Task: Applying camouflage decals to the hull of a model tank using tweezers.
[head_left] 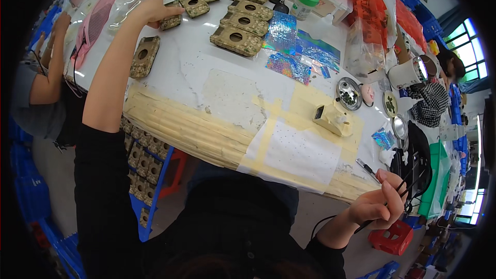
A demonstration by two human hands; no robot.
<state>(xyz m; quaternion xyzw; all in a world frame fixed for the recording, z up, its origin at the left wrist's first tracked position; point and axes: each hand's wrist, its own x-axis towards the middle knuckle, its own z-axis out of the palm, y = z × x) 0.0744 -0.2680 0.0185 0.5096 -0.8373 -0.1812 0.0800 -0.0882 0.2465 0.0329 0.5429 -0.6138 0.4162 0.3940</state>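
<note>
My left hand [151, 9] reaches to the far left of the table. Its fingers are closed over a camouflage toy tank hull [170, 22], which they partly cover. Close to that hand lie other hulls of the same kind, each with a round hole on top: one hull [144, 57] nearer to me, one [194, 5] just right of the fingers. A row of hulls [236, 40] stands further right. At the table's front right edge my right hand [380, 204] is raised, fingers curled around a thin dark tool [402, 185], its exact kind unclear. A black cord runs by that wrist.
A beige block-shaped fixture [333, 120] sits on the taped area. Shiny sticker sheets [281, 31], a green-lidded jar [305, 4] and metal dishes [350, 93] with small parts are to its rear and right. Another person's arm [51, 72] is at the left; hulls fill a blue rack [147, 196] below.
</note>
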